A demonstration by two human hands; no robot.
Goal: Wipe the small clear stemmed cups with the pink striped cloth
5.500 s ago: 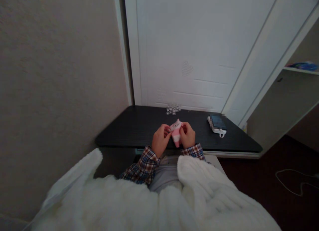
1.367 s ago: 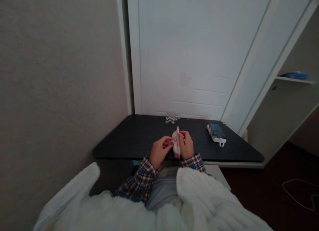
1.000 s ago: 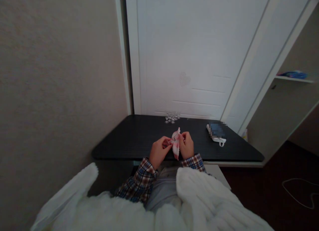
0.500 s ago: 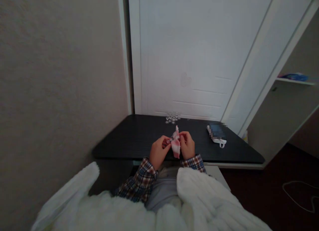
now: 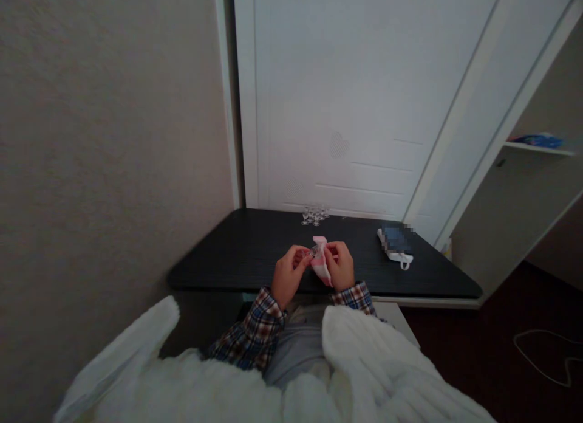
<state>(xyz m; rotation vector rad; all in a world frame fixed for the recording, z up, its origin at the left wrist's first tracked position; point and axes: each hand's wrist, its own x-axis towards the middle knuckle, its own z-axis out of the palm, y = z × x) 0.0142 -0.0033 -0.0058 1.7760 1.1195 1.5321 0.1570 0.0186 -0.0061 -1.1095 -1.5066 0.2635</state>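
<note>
Above the near part of the black table [image 5: 237, 253], my left hand [image 5: 286, 276] pinches a small clear glass [image 5: 314, 251], probably shaped like the stemmed ones behind it. Fingers partly cover this glass, so its full form is hidden. A pink-and-white cloth [image 5: 321, 270] is gripped by my right hand [image 5: 341, 268], its fabric bunched against the glass's right side. Farther back, close to the white panel, stands a cluster of several small clear stemmed glasses [image 5: 315, 215].
To the right on the table lies a dark-screened device [image 5: 396, 239] with a white case and loop. A white door panel [image 5: 337, 95] rises along the back edge, and a wall [image 5: 113, 137] bounds the left. A pale cable [image 5: 542, 335] lies on the floor at right.
The cloth has turned and shifted in my right hand, with its top edge now wider and lower. More of the clear glass shows between my hands. The cluster stays put.
</note>
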